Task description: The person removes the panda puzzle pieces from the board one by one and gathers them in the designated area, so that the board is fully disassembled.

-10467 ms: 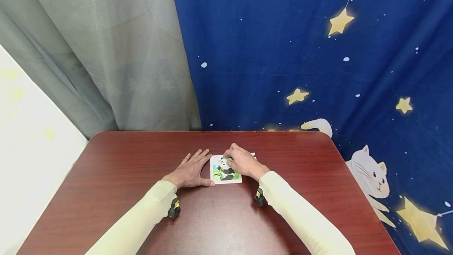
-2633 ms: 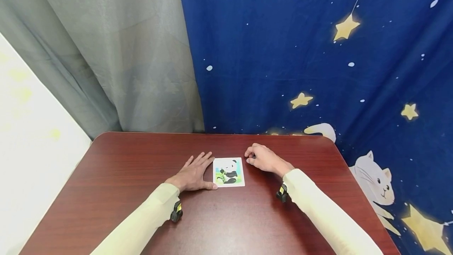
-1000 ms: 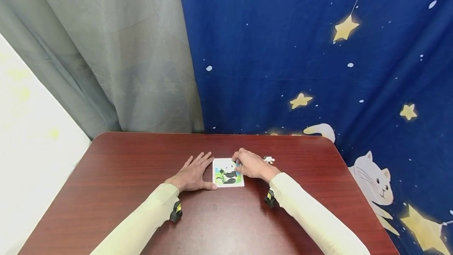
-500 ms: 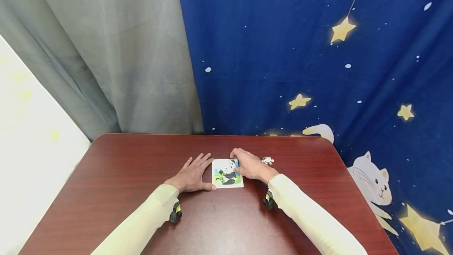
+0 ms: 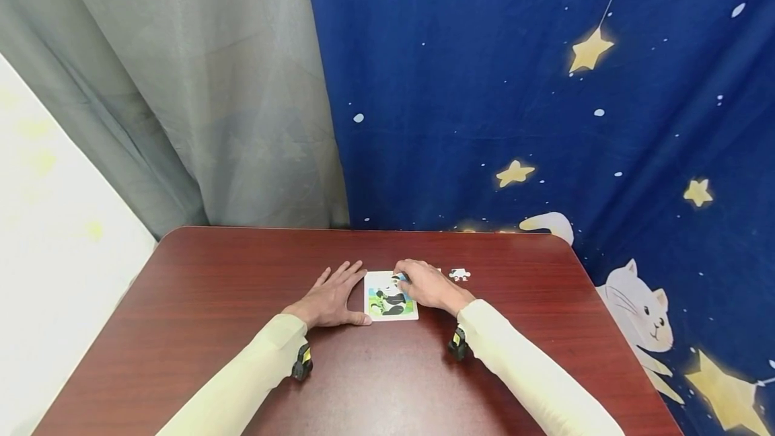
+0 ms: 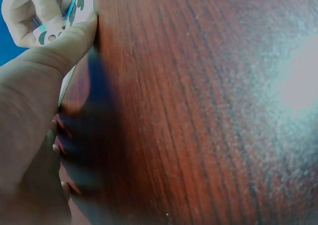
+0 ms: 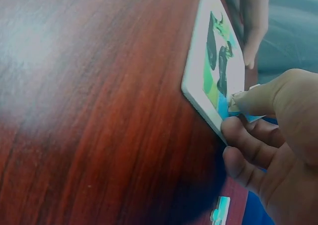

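A square panda jigsaw puzzle (image 5: pixel 377 315) with a white border lies flat on the table. My left hand (image 5: pixel 329 299) rests spread on the tabletop at its left side; the thumb (image 6: pixel 82 34) touches the lower left corner and the forefinger reaches the upper left. At the upper right corner, my right hand (image 5: pixel 428 285) pinches a puzzle piece (image 6: pixel 43 37) printed with part of the panda's face. In the right wrist view, the thumb (image 7: pixel 258 100) and curled fingers hold this piece tilted at the puzzle's edge. My fingers hide part of that corner.
A loose puzzle piece (image 5: pixel 459 274) lies right of my right hand. A small white bit (image 5: pixel 439 270) peeks out behind that hand. The reddish-brown table (image 5: pixel 242 268) ends at grey (image 5: pixel 266 120) and blue starry (image 5: pixel 460 86) curtains.
Since 2.6 s ago my right hand has moved left from beside the puzzle to its upper right corner, uncovering the loose piece. Lately it shifts only slightly there. My left hand stays put.
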`<state>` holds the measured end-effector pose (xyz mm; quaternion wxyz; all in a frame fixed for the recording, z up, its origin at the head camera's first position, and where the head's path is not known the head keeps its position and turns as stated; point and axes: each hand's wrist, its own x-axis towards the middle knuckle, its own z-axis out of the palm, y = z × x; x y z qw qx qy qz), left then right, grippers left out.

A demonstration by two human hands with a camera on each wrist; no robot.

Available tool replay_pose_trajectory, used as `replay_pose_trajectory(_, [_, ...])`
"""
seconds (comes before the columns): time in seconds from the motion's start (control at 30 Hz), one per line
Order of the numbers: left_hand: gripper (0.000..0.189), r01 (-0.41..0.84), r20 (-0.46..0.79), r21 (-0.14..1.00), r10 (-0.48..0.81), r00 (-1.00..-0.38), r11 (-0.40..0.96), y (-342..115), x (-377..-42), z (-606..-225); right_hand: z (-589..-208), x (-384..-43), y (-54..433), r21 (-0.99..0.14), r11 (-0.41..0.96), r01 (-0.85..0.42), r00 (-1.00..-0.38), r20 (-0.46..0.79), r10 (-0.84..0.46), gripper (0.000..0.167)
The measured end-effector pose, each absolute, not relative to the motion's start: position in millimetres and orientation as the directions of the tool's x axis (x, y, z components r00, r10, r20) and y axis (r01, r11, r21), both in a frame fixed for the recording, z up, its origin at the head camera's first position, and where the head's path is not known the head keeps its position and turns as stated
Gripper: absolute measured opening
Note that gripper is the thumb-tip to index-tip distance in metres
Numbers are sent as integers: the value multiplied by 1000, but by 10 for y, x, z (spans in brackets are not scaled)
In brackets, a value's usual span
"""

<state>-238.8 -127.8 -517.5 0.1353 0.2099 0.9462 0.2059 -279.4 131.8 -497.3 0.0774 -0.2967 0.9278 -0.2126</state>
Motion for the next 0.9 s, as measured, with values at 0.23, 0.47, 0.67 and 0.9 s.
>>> replay_pose_trajectory(0.23, [112, 356, -153, 452, 464, -872, 818, -1277, -2384, -5152, -4952, -2833, 1377, -484, 726, -489, -841, 40, -539, 16])
replay_pose_trajectory(0.47, [111, 352, -151, 458, 461, -874, 816, -1292, -2397, -5205, -4942, -2826, 1511, -511, 727, -459, -860, 49, -509, 15])
replay_pose_trajectory(0.67, [110, 365, -139, 460, 472, -870, 809, -1294, -2375, -5143, -4932, -2802, 1659, -524, 728, -442, -864, 28, -503, 16])
replay_pose_trajectory(0.9, [109, 364, -133, 466, 470, -872, 806, -1299, -2368, -5173, -4858, -2759, 1884, -563, 713, -418, -871, 25, -491, 13])
